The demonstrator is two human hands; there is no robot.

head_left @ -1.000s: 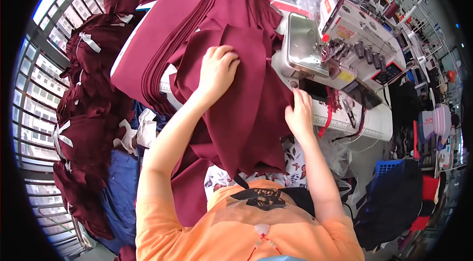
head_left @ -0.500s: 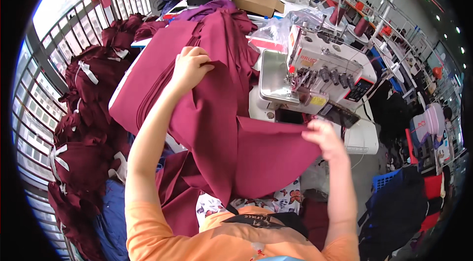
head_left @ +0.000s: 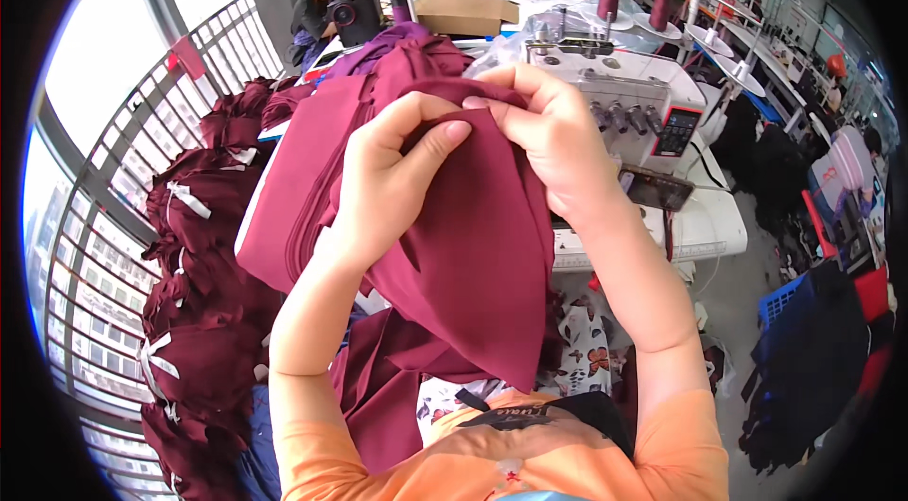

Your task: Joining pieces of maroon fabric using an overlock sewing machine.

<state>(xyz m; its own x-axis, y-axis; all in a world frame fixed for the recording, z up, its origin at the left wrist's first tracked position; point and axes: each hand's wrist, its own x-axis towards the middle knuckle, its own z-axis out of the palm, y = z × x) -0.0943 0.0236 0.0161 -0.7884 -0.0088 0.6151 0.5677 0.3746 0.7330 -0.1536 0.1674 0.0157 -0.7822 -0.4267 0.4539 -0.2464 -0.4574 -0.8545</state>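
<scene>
My left hand [head_left: 388, 175] and my right hand [head_left: 549, 137] are raised close together in front of me. Both pinch the top edge of a maroon fabric piece [head_left: 478, 274], which hangs down toward my lap. The fingertips of the two hands almost touch. Behind the fabric stands a white overlock sewing machine [head_left: 634, 108] on its white table [head_left: 705, 227]. A stack of maroon cut pieces [head_left: 303, 179] lies just left of my left hand.
Tied bundles of maroon fabric [head_left: 203, 312] are heaped at the left by a railed window [head_left: 104, 189]. A cardboard box [head_left: 468, 14] and thread cones [head_left: 607, 0] sit beyond the machine. Another person [head_left: 322, 0] sits at the far end. A blue crate [head_left: 780, 302] is at the right.
My hands were spread apart on the fabric, left high and right low by the machine. Now both have come together, lifted, gripping the piece's top edge.
</scene>
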